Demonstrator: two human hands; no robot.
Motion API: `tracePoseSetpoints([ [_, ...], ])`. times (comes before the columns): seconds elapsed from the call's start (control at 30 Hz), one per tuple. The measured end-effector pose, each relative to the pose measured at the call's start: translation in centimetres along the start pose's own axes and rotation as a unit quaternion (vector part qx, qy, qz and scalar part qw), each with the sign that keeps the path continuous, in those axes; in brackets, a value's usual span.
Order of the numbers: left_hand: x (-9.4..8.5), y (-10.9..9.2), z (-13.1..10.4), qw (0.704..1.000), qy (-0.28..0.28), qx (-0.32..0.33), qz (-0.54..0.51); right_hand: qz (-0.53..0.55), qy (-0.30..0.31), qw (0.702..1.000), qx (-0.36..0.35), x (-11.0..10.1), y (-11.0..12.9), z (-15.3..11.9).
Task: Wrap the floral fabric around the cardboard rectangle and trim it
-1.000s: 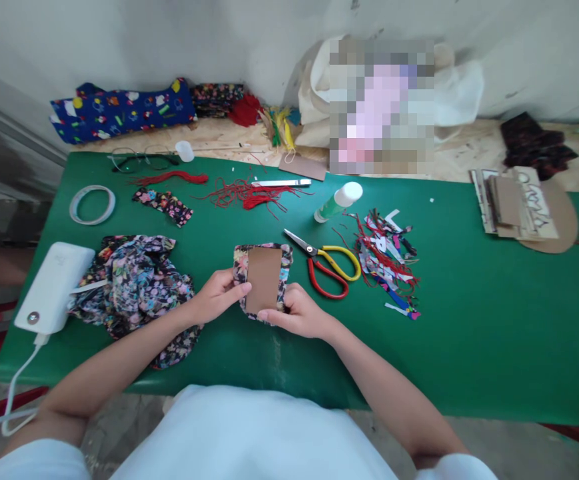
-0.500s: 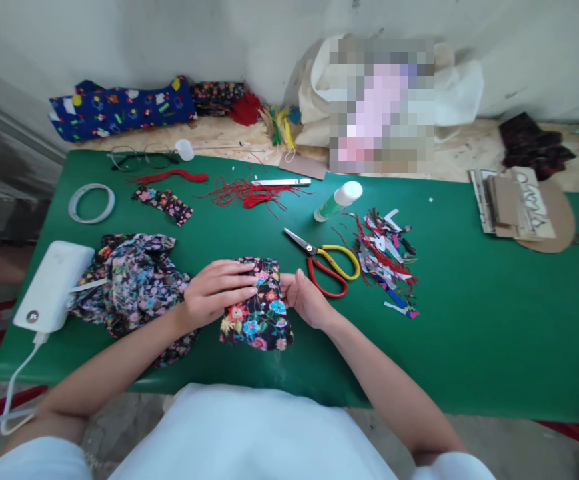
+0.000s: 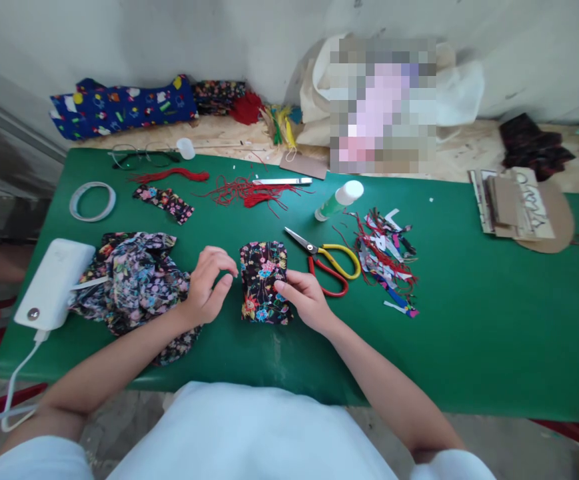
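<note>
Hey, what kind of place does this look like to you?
Probably a home or small-workshop craft table for fabric work: a green table strewn with floral fabric pieces, red and yellow scissors, a glue stick and a pile of cut scraps.

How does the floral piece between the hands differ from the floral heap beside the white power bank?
The floral piece lies flat as a neat rectangle; the floral heap is crumpled and bunched. The piece is much smaller than the heap. The piece's print has bolder blooms in red, blue and yellow on black; the heap's looks paler, pink and lilac. The right hand touches the piece; the left hand sits between both. Both rest on the green table.
</note>
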State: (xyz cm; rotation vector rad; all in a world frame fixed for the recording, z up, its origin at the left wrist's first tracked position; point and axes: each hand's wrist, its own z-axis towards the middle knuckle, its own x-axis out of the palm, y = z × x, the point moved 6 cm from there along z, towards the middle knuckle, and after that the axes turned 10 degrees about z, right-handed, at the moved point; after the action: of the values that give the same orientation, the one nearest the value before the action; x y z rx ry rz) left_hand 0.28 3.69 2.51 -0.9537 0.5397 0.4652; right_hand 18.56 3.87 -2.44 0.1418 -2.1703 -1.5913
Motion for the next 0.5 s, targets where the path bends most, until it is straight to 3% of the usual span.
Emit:
tracePoseSetpoints([
  [0.13,1.4,0.0,-0.1,0.995,0.095,-0.026,0.003,-0.071,0.002,0.996,-0.046,0.2,0.5,-0.1],
  [0.3,2.6,0.8,-0.2,0.983,0.158,-0.086,-0.046,-0.129,0.007,0.986,-0.102,0.5,1.2,0.0],
  [0.5,3.6,1.3,-0.8,0.939,0.223,-0.195,-0.175,-0.160,-0.016,0.977,-0.139,0.6,1.6,-0.1],
])
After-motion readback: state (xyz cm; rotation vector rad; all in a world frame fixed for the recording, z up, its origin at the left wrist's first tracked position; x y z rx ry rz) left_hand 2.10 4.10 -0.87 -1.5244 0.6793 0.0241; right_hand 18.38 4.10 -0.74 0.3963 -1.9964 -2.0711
